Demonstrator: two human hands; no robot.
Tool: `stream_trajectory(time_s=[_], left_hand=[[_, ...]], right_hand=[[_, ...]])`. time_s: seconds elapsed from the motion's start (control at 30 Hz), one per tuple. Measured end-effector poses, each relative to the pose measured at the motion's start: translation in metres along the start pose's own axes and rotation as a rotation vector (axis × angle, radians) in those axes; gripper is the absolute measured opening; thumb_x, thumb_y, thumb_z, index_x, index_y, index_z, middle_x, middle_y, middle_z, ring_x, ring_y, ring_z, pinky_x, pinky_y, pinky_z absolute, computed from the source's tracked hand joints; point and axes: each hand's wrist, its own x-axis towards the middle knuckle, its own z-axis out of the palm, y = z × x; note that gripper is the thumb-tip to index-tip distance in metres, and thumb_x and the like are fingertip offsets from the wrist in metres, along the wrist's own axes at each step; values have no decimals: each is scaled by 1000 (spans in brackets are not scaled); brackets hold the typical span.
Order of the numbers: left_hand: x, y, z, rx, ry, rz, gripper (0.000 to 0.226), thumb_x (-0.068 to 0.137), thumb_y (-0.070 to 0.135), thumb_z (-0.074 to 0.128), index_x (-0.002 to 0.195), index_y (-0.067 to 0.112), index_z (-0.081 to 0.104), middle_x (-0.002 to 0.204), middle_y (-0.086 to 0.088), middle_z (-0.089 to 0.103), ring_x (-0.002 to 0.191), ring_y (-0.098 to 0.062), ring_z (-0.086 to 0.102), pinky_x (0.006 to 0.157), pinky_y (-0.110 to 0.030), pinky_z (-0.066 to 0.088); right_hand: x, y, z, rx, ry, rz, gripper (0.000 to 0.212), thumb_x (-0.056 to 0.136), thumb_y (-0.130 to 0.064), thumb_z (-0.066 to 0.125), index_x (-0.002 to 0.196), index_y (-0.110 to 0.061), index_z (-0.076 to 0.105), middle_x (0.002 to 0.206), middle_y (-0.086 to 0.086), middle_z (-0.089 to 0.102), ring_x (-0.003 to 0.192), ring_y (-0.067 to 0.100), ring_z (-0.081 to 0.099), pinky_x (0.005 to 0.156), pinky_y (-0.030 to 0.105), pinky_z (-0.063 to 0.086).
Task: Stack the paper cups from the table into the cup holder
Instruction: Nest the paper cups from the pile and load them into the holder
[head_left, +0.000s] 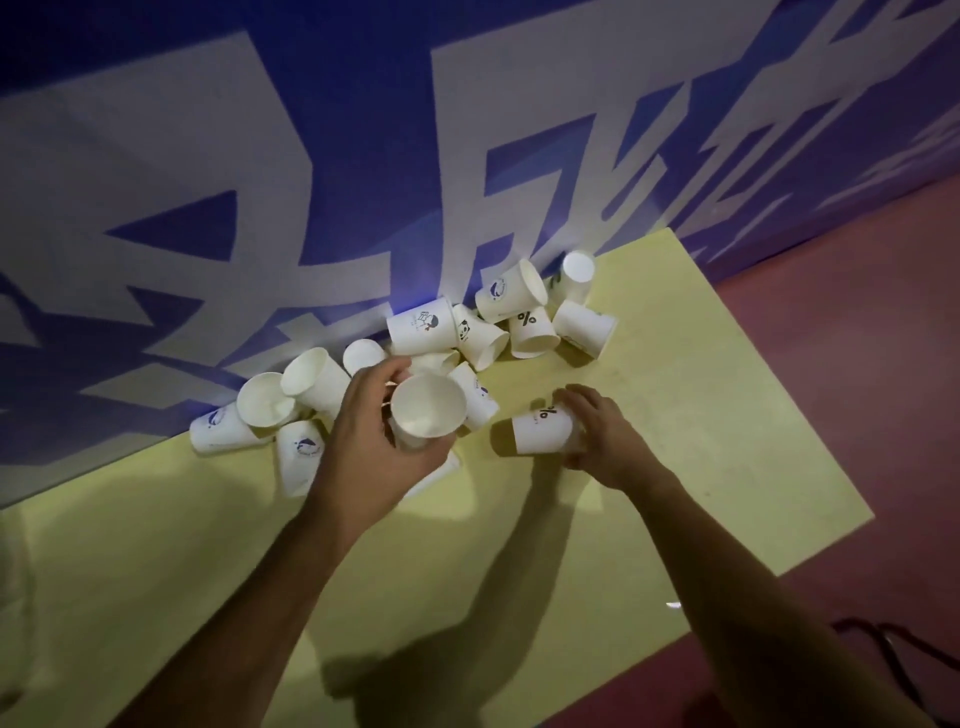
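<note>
Paper cups (423, 332), white and mostly printed, are heaped on their sides along the far edge of the yellow table (675, 415), against the blue lettered wall (208, 156); the pile runs from 9 o'clock to 1 o'clock of the hands.

One plain cup (428, 413) is held mouth-up in the left hand (374, 447), fingers curled round its wall.

One cup marked "%" (543, 431) is lain on its side at 3 o'clock of the held cup, and is clasped at its mouth end by the right hand (597, 436), fingers closed over it.

Step judged in hand: gathering. Next move judged: the "%" cup is to be turned and nested into the held one (mouths aligned, no crushing).

Containers: every visible cup interior is seen empty. No cup holder is in view.
</note>
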Motion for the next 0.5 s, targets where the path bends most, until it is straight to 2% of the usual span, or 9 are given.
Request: stream_trajectory(time_s=[0.03, 0.1, 0.23, 0.3, 0.4, 0.5], left_hand=[[-8, -4, 1, -10, 14, -9, 83, 70, 29, 94, 141, 26, 50, 127, 9, 58, 115, -4, 58, 91, -12, 48], [-23, -11, -3, -18, 37, -43, 87, 68, 33, 95, 142, 25, 52, 128, 10, 57, 116, 1, 56, 90, -10, 49], [-53, -28, -25, -110, 72, -129, 90, 64, 37, 97, 143, 31, 54, 134, 13, 53, 122, -5, 56, 101, -31, 53], [-72, -37, -44, -189, 84, -162, 91, 60, 38, 98, 141, 35, 57, 137, 14, 51, 124, -5, 56, 103, -35, 52], [-105, -50, -81, -248, 111, -175, 83, 59, 37, 97, 133, 38, 59, 135, 19, 52, 126, -3, 55, 102, -36, 54], [-148, -71, -131, -363, 188, -174, 75, 64, 48, 91, 131, 36, 60, 133, 14, 55, 124, -12, 59, 98, -38, 55]], right_hand=[[0, 1, 0, 17, 28, -7, 97, 62, -12, 95, 147, -12, 49, 148, 10, 52, 126, 37, 52, 101, 56, 50], [-6, -5, -2, 88, 61, 25, 88, 65, -16, 96, 141, -11, 52, 134, 7, 62, 119, 30, 60, 99, 44, 51], [-41, -52, -11, 270, 140, 89, 85, 68, -29, 96, 138, -24, 48, 124, -15, 61, 105, 4, 62, 88, 17, 46], [-66, -95, -10, 346, 215, 75, 80, 68, -33, 96, 133, -30, 50, 119, -23, 59, 105, -6, 60, 82, 7, 46], [-98, -164, 7, 460, 287, 15, 78, 63, -46, 95, 129, -39, 54, 123, -19, 63, 110, -1, 63, 80, 8, 51], [-120, -238, 46, 597, 290, -60, 87, 59, -57, 90, 136, -34, 57, 131, -15, 63, 114, 5, 64, 84, 15, 54]])
